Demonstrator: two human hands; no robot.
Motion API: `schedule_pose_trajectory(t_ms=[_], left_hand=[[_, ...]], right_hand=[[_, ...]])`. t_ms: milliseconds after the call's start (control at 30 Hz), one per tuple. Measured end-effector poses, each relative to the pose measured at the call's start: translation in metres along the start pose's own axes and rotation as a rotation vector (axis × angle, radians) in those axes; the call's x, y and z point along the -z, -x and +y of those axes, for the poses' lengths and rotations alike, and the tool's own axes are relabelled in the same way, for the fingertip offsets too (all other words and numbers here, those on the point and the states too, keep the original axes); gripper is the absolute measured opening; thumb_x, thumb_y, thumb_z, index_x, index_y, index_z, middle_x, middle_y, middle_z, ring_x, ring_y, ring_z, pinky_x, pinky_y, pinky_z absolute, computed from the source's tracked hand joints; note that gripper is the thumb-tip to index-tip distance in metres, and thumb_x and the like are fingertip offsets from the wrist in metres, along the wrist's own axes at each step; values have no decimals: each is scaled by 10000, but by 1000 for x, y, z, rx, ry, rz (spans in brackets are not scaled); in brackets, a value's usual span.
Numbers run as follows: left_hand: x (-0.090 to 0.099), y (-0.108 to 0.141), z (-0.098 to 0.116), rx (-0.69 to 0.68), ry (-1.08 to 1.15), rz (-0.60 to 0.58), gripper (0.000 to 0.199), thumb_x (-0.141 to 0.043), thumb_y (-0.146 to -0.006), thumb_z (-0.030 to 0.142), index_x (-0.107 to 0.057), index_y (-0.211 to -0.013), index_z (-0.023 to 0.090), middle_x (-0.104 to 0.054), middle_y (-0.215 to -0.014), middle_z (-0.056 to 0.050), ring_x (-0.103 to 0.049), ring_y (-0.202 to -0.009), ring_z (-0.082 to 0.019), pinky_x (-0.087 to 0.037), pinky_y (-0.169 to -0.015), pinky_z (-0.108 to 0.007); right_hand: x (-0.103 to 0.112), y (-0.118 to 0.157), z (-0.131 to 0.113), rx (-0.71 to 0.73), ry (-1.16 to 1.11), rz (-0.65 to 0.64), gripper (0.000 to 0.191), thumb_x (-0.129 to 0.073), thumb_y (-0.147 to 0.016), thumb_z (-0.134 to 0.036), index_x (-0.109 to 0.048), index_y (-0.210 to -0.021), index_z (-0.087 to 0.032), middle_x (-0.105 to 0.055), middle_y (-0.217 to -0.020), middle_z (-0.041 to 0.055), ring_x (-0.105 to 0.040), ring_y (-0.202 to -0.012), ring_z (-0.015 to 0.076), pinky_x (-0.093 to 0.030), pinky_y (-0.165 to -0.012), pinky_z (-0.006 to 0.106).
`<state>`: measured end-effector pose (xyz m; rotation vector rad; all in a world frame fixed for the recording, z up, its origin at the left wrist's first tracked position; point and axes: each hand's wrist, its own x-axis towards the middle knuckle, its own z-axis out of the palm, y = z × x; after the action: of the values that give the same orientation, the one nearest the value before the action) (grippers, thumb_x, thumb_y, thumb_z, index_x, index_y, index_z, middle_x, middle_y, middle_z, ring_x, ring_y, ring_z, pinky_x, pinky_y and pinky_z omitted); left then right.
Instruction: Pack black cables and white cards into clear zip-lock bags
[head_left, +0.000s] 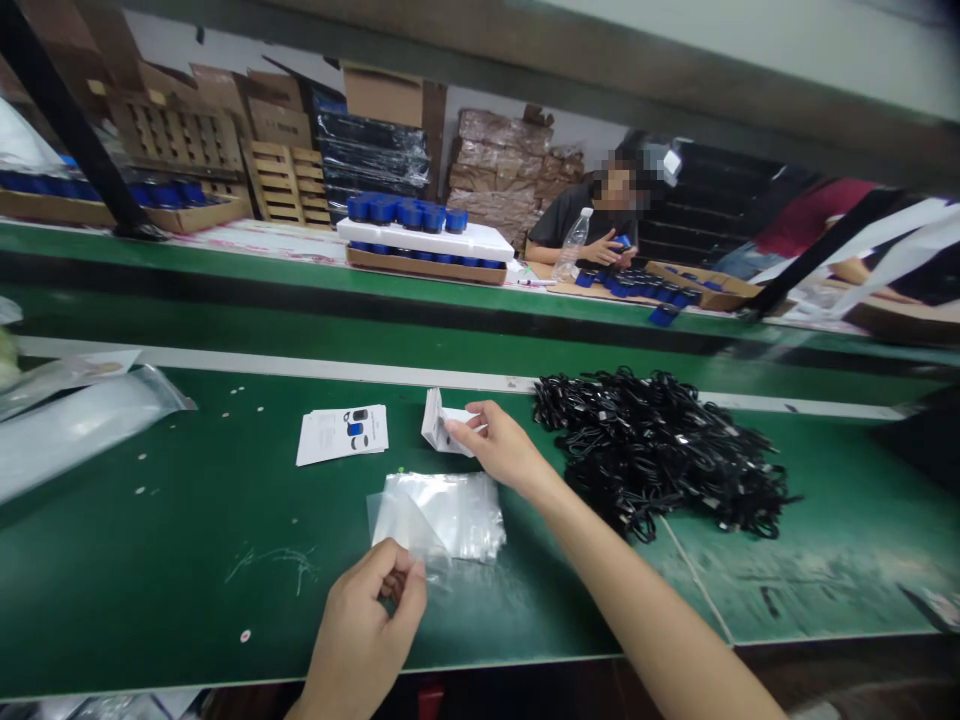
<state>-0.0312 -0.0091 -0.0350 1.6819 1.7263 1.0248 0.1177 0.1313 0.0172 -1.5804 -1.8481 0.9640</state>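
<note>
My left hand (369,620) is closed in a pinch on the near edge of a clear plastic bag (405,525). That bag lies partly over a stack of clear plastic bags (469,510) on the green table. Thumb and fingers of my right hand (499,443) close on a white folded leaflet (459,415) at the stack of folded leaflets (433,420); whether it is lifted clear of them I cannot tell. To the left lies a small pile of white printed cards (343,436) with pictures of a blue and black device.
A heap of black cables (652,440) covers the table on the right. Large plastic bags (90,420) lie at the left. Beyond, a raised shelf holds blue and black devices (409,213) on a white box; a person (600,220) handles one behind a plastic bottle (573,243).
</note>
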Motion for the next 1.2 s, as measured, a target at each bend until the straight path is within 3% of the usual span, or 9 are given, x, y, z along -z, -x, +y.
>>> schedule_pose_trajectory(t_ms=[200, 433, 567, 700, 833, 933, 1100, 1167, 1200], left_hand=[[0, 0, -1, 2, 34, -14, 242, -495, -829, 285, -474, -599, 213, -577, -553, 35, -576, -498, -114, -447, -511, -181], [0, 0, -2, 55, 93, -7, 239, -520, -817, 309, -493, -600, 212, -596, -568, 25, -589, -514, -127, -463, -526, -203], [-1, 1, -1, 145, 182, 28, 244, -485, -847, 367, -543, -671, 207, -652, -595, 7, -629, -533, -143, -512, -533, -222], [3, -8, 3, 363, 518, 102, 263, -488, -848, 441, -546, -790, 190, -739, -707, -37, -702, -602, -171, -576, -581, -272], [8, -17, 3, 461, 628, 170, 327, -538, -794, 513, -523, -803, 186, -738, -707, -45, -712, -596, -198, -584, -550, -308], [9, -19, 2, 414, 528, 223, 327, -497, -809, 517, -529, -781, 193, -690, -653, -16, -667, -554, -178, -541, -505, -282], [10, -18, 6, 295, 261, 390, 223, -498, -813, 425, -534, -751, 214, -563, -657, 28, -560, -623, -155, -453, -600, -264], [12, -19, 8, 264, 181, 436, 192, -470, -837, 391, -525, -769, 219, -547, -678, 26, -548, -645, -160, -433, -613, -264], [13, -19, 8, 250, 151, 454, 185, -455, -849, 376, -520, -776, 219, -548, -692, 20, -549, -659, -163, -430, -621, -265]], right_hand=[[-5, -37, 4, -216, -139, -234, 289, -562, -920, -320, -551, -1160, -159, -608, -1101, 68, -634, -874, 188, -542, -733, 371], [3, -41, 11, -213, -232, -322, 287, -567, -919, -297, -552, -1172, -161, -591, -1157, 77, -622, -945, 208, -533, -786, 404], [16, -20, 9, -104, -238, -137, 167, -529, -934, -276, -603, -996, -140, -628, -957, 31, -619, -810, 167, -515, -709, 326], [21, 46, -2, 84, -205, 2, 244, -478, -921, -209, -524, -683, -185, -518, -652, -40, -523, -668, 137, -394, -621, 245], [-1, 109, -6, 361, -38, -34, 178, -465, -910, -181, -580, -777, -205, -609, -713, -4, -544, -690, 164, -390, -626, 257], [-26, 122, -6, 467, -4, 8, 181, -446, -898, -126, -604, -851, -201, -652, -748, 17, -569, -685, 174, -414, -658, 277], [-57, 120, -3, 457, -117, 217, 193, -447, -901, -141, -615, -928, -232, -622, -723, 12, -577, -669, 180, -434, -652, 293], [-67, 125, 0, 416, -201, 308, 225, -526, -869, -180, -576, -1080, -245, -621, -829, 33, -593, -764, 202, -466, -719, 324], [-72, 128, 2, 374, -253, 344, 348, -593, -828, -205, -531, -1168, -246, -617, -928, 57, -595, -839, 221, -477, -764, 347]])
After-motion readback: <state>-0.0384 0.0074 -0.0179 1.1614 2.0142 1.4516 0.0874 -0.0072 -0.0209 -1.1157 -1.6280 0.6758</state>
